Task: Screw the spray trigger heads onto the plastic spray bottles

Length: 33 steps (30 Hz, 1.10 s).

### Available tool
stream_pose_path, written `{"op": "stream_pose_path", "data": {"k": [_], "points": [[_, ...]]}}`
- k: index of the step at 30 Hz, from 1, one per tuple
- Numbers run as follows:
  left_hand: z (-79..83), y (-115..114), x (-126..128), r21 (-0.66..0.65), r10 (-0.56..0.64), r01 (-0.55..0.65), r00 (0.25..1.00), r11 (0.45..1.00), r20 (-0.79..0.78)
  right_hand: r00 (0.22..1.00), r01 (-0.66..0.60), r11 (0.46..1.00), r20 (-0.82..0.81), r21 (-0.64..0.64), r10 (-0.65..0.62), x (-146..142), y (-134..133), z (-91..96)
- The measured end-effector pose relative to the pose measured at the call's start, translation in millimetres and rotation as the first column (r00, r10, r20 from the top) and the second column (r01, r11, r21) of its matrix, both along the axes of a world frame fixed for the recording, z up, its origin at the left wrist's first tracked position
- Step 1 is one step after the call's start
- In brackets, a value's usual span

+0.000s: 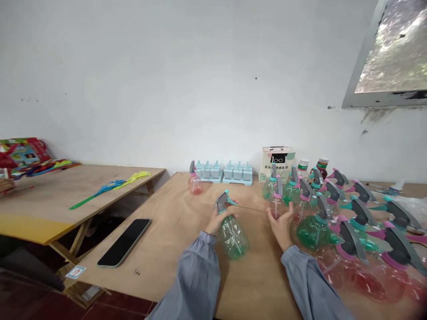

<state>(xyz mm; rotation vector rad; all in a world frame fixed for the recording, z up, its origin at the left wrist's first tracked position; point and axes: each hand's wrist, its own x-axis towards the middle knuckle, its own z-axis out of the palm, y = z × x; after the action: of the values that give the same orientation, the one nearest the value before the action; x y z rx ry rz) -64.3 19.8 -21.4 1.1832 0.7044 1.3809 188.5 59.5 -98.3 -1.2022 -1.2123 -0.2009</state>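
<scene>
My left hand (218,222) is wrapped round the neck of a clear green spray bottle (233,238) with a grey and teal trigger head, held over the wooden table (173,249). My right hand (282,224) reaches to the right, fingers curled against a pink spray bottle (277,202) at the edge of a crowd of bottles. Whether that hand grips it is not plain. Both arms wear grey-blue sleeves.
Several green and pink spray bottles (350,222) crowd the table's right side. One pink bottle (195,182) stands alone at the back beside pale blue moulds (223,172) and a white box (276,162). A black phone (125,242) lies at the left. A second table (60,195) holds coloured items.
</scene>
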Motion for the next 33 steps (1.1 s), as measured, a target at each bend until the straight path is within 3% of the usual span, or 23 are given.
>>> {"op": "stream_pose_path", "data": {"k": [3, 7, 16, 22, 28, 33], "points": [[-2.2, -5, 0, -0.004, -0.128, 0.129, 0.990, 0.992, 0.061, 0.997, -0.047, 0.998, -0.065, -0.048, 0.044, -1, 6, -8.2], [-4.4, -6, 1, 0.011, -0.198, 0.198, 0.973, 0.980, 0.120, 0.991, -0.118, 0.990, -0.078, -0.073, 0.112, -3, 3, -12.8], [-4.0, -3, 0, -0.098, -0.135, 0.151, 0.979, 0.984, 0.156, 0.967, -0.244, 0.961, -0.101, -0.127, 0.233, -27, -35, -17.9], [1.4, -8, 0, -0.047, -0.218, 0.225, 0.968, 0.973, 0.124, 0.951, -0.303, 0.942, -0.116, -0.145, 0.288, -34, -42, -15.6], [-4.0, -2, 0, -0.182, -0.078, 0.117, 0.975, 0.976, 0.208, 0.947, -0.311, 0.939, -0.130, -0.143, 0.294, -32, -41, -19.0], [-3.7, -3, 1, -0.075, -0.154, 0.170, 0.970, 0.983, 0.189, 0.932, -0.355, 0.918, -0.142, -0.177, 0.333, -31, -42, -21.2]]}}
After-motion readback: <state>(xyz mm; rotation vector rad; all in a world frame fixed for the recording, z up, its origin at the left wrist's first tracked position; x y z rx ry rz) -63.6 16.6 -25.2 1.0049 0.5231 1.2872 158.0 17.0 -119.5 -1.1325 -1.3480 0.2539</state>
